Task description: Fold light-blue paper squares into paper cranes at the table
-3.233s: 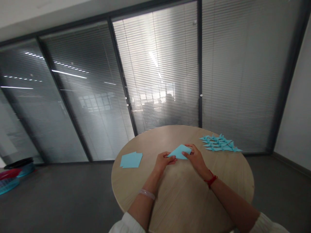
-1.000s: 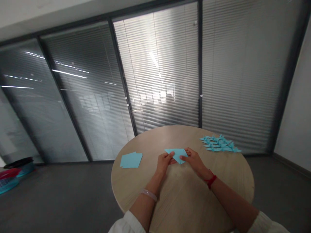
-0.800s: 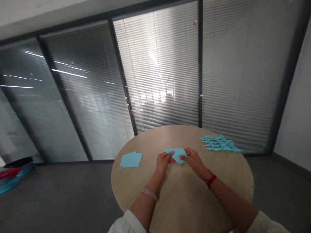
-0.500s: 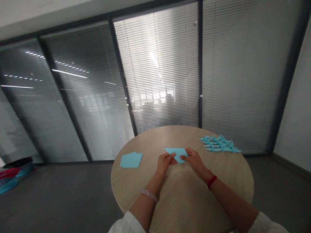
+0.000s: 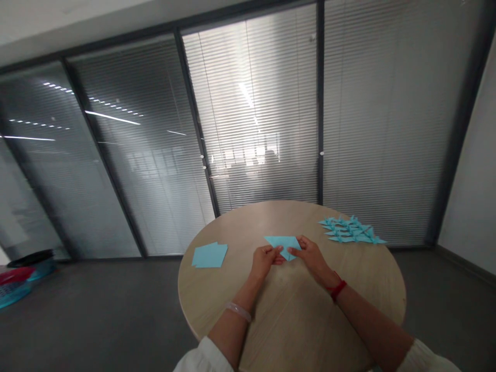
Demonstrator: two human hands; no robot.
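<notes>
A folded piece of blue origami paper [image 5: 284, 243] is held between both hands just above the middle of the table. Its top edge is straight and it narrows to a point at the bottom, where a crease shows. My left hand [image 5: 266, 259] pinches its lower left side between thumb and fingers. On the right side, my right hand [image 5: 309, 253] grips it, thumb in front and fingers behind. To the left lie several flat blue paper sheets [image 5: 210, 256], overlapping. At the far right sit several folded blue paper cranes [image 5: 351, 230] in close rows.
The round wooden table [image 5: 294, 320] stands before glass partitions with blinds [image 5: 256, 103]. On the floor at the far left are plastic baskets [image 5: 17, 289] in blue, red and black.
My left thumb has shifted slightly right along the paper's lower edge. The right hand keeps its hold, and the paper is nearly unchanged.
</notes>
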